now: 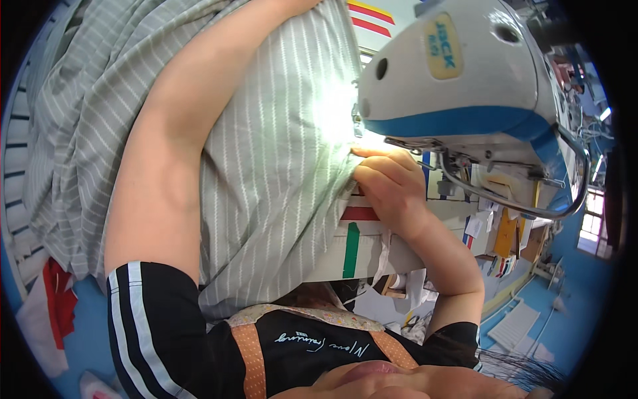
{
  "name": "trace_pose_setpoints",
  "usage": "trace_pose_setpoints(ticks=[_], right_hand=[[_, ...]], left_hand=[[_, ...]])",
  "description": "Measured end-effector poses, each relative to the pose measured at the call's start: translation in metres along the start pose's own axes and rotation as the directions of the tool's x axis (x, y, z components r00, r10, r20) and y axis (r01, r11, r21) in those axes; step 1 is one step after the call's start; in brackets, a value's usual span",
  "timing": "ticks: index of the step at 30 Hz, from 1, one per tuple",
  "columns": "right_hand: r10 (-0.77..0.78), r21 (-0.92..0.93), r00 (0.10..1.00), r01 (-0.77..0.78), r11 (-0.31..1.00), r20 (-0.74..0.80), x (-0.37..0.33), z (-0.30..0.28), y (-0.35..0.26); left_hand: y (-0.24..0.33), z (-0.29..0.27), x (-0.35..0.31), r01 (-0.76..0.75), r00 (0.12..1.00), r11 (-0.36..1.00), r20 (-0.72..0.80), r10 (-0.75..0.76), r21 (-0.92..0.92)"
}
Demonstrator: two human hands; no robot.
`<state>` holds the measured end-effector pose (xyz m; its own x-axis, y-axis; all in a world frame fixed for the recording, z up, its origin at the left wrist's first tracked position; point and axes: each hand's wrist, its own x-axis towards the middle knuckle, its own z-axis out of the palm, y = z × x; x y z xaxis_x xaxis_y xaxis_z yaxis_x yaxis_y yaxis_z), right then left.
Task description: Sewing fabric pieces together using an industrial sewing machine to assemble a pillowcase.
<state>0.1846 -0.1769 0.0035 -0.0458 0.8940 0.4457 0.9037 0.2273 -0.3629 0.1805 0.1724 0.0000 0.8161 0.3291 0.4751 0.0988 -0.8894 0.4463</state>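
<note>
A large grey fabric (266, 173) with white stripes spreads over the sewing table and hangs in folds at the left. My right hand (395, 189) is closed on the fabric's right edge, just below the brightly lit needle area of a white and blue sewing machine (465, 73). My left arm reaches across the fabric to the far side. There my left hand (299, 5) rests at the fabric's far part, mostly cut off by the upper edge, with its fingers out of sight. The edge under the machine's foot is washed out by glare.
A bent metal rod (571, 199) juts out from the machine's right side. The pale table (319, 263) carries red and green tape strips. A slatted surface (16, 166) runs along the left, and red and white cloth (58, 299) lies below it. Shelves and papers stand at the right.
</note>
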Motion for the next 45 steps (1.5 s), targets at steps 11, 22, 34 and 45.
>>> trace_pose_setpoints(ticks=[11,22,34,45], right_hand=[[-0.005,-0.078,1.000,0.003,0.997,-0.018,0.001,0.004,-0.008],[0.521,0.222,0.759,-0.471,0.853,-0.391,-0.117,-0.011,-0.102],[0.628,0.782,0.734,-0.540,0.310,0.259,-0.118,0.137,-0.212],[0.103,0.217,0.859,0.010,0.976,-0.502,-0.123,0.062,-0.255]], left_hand=[[-0.014,-0.026,-0.021,0.190,0.974,0.967,0.093,-0.208,0.171],[0.161,-0.203,-0.387,0.140,0.990,0.990,-0.032,-0.140,-0.021],[0.213,-0.135,-0.593,0.354,0.932,0.910,-0.005,-0.361,0.214],[0.359,-0.295,-0.535,-0.092,0.916,0.994,0.387,0.108,-0.057]])
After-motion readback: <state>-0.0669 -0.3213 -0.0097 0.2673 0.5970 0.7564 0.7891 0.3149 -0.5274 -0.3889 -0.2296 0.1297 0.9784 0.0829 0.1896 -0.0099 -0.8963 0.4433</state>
